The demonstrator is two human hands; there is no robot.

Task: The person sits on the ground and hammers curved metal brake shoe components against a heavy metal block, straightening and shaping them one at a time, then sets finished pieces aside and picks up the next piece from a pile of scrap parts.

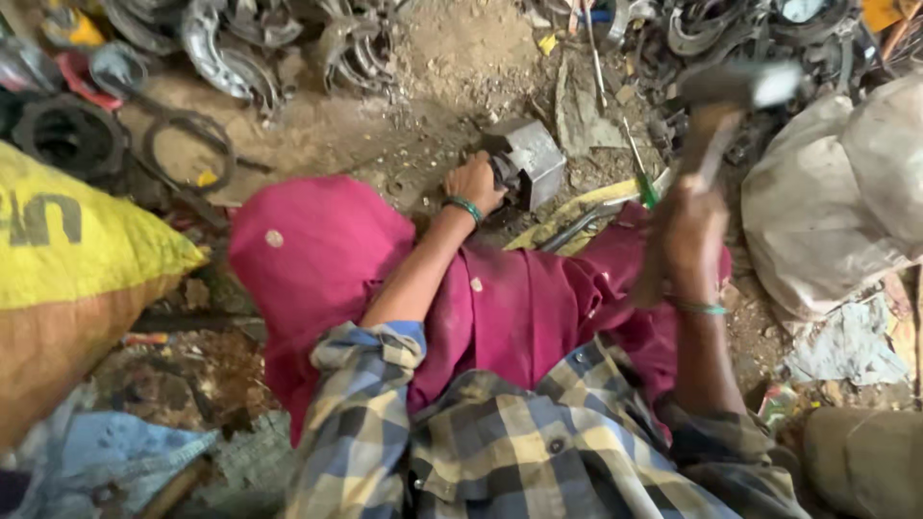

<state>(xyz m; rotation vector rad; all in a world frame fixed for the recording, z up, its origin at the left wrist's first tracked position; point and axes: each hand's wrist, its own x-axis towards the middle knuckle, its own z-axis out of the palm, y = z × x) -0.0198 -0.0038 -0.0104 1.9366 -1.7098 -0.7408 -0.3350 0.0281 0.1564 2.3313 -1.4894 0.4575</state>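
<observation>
My left hand [473,183] reaches forward over my magenta-clad knee and grips a dark metal part resting on a grey metal block [532,159] on the dirt ground. A green bangle circles that wrist. My right hand [690,235] is raised and closed around the wooden handle of a hammer [735,91], whose blurred steel head hangs above and to the right of the block. A green band shows on the right wrist too.
Piles of curved scrap metal parts [240,43] lie along the top. A yellow sack [77,250] sits at left, a grey-white sack [836,192] at right. A green-handled screwdriver [642,178] and a metal rod [577,226] lie near the block. A black rubber ring [187,154] lies on the dirt.
</observation>
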